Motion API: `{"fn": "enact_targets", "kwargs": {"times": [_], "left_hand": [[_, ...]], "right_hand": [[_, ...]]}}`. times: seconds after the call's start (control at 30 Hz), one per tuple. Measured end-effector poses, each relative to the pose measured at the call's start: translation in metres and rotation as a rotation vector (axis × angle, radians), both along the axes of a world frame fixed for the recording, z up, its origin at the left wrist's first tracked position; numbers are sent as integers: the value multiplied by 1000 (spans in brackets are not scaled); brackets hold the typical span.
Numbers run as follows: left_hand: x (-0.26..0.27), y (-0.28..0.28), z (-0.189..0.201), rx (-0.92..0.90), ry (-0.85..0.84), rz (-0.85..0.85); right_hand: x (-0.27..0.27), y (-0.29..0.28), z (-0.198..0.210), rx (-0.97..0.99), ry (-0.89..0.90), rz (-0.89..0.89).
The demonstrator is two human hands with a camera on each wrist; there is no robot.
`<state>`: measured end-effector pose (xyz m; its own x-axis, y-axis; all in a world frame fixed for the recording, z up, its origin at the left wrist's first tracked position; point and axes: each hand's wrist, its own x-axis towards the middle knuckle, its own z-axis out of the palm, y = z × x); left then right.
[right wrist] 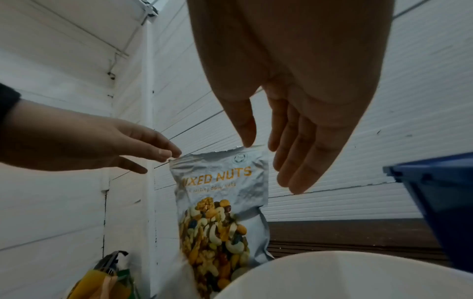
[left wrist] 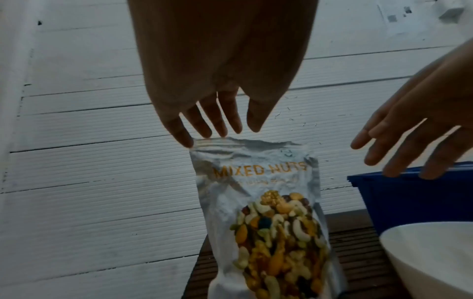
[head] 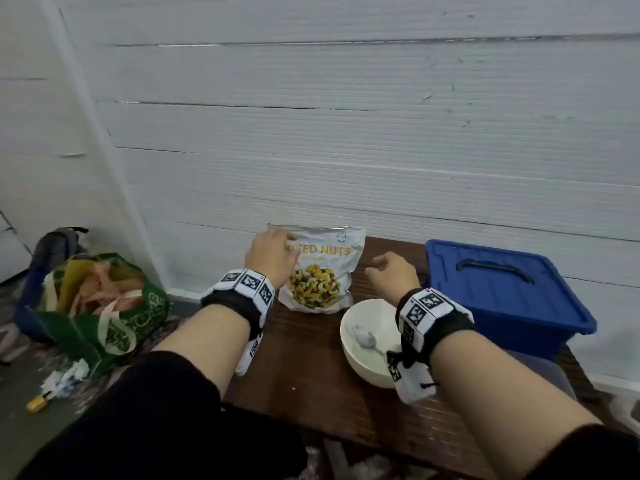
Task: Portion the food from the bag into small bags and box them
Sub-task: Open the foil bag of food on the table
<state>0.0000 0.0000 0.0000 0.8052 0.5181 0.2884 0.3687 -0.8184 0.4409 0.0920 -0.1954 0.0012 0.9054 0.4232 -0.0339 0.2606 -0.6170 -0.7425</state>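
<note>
A silver "MIXED NUTS" bag stands upright at the back of the brown table. My left hand is at the bag's top left corner. Its straight fingertips touch the top edge, and the thumb stays apart. To the right of the bag hovers my right hand, fingers loosely extended and holding nothing. A blue lidded box sits at the right of the table, lid on. In front of the bag is a white bowl with a metal spoon in it. No small bags are in view.
A white ribbed wall stands right behind the table. On the floor to the left are a green shopping bag stuffed with items, a dark backpack and small litter.
</note>
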Motion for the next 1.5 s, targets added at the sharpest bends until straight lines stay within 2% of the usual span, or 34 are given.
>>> {"fn": "enact_targets", "kwargs": {"times": [0.13,0.27,0.4,0.5,0.73,0.87,1.0,1.13,1.37,1.5], "left_hand": [[23,23,5,79,-30,-16],[37,31,6,74,59,-16],[37,24,5,79,-59,51],[28,19,3,82,-126,60],[-8,9,13,138,-246,59],[-35,2,24,175,-215,77],[-59,-10,21,201,-111,52],[-71,-14,18,98,14,6],[-59,-9,41,-274,125,-158],[-52,-8,43,-406,180,-203]], "right_hand": [[23,28,1,86,62,-27],[35,48,-7,173,78,-38],[32,53,-12,284,24,-205],[25,52,-12,320,-23,-253],[2,51,2,416,-53,-229],[-15,45,0,462,-31,-191],[-31,36,-13,470,24,-189],[-43,27,-20,450,13,-196],[-64,28,-14,505,20,-254],[-85,39,-7,513,199,-141]]}}
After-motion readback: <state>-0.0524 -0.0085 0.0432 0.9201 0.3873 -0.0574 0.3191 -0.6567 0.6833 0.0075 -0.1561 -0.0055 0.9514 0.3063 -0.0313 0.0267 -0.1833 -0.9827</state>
